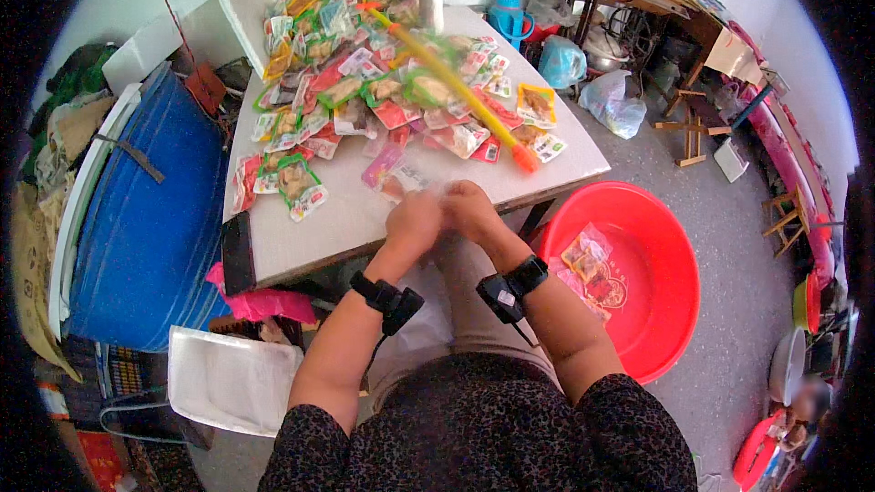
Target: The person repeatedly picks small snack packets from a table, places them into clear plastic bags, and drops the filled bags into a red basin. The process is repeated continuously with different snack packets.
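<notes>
My left hand (414,222) and my right hand (472,212) meet at the table's front edge, fingers pinched together on a clear plastic bag (432,188), blurred by motion. Just beyond the fingers, a pink-and-white packet (385,165) lies on the white table (342,225); whether it is inside the bag I cannot tell. Many small sealed food packets (342,91) are heaped farther back, spilling from a tipped white foam box (239,14). A yellow stick with orange ends (451,82) lies across the heap.
To the right on the floor stands a red plastic basin (656,287) holding a few bagged packets (586,256). A dark phone-like slab (238,253) rests on the table's left corner. A blue barrel (143,232) and a white foam tray (229,379) are at the left.
</notes>
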A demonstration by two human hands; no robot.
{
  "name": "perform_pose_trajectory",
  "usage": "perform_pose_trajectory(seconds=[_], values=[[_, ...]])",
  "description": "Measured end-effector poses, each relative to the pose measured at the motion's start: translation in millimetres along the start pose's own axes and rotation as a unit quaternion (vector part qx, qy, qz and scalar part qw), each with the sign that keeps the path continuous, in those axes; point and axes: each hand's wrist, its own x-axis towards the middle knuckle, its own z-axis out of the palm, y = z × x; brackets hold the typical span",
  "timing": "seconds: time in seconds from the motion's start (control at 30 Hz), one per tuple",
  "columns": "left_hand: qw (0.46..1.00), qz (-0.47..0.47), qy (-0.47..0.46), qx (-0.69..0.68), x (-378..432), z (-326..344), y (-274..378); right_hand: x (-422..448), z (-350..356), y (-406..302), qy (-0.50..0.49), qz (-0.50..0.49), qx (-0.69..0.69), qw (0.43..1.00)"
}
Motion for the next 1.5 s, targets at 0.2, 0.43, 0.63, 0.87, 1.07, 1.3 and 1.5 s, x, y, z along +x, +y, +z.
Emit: perform_pose_trajectory(seconds=[0.2,0.43,0.63,0.87,1.07,1.3,1.5], values=[[0.999,-0.007,0.032,-0.022,-6.0,10.9,-13.0,14.3,-32.4,-13.6,0.057,-0.002,-0.036,0.998],[0.998,-0.010,0.024,-0.057,-5.5,15.9,-1.3,97.9,-95.3,25.6,0.058,-0.270,-0.314,0.908],[0.999,0.025,0.018,-0.017,-9.7,15.0,-10.0,95.7,-48.5,-11.4,0.204,-0.051,0.032,0.977],[0.998,0.050,0.045,-0.011,-14.4,15.2,-16.7,77.4,-66.1,0.3,0.106,-0.126,-0.072,0.984],[1.000,-0.018,0.010,-0.004,-16.1,14.0,-18.6,-4.5,-68.3,-26.6,0.107,0.046,0.187,0.975],[0.998,0.016,0.037,-0.058,-6.0,15.1,-29.9,-61.1,-90.2,-17.2,0.101,-0.002,0.274,0.956],[0.987,-0.031,0.048,-0.153,1.1,8.5,-24.2,-86.1,-91.3,-16.7,0.083,-0.033,0.277,0.957]])
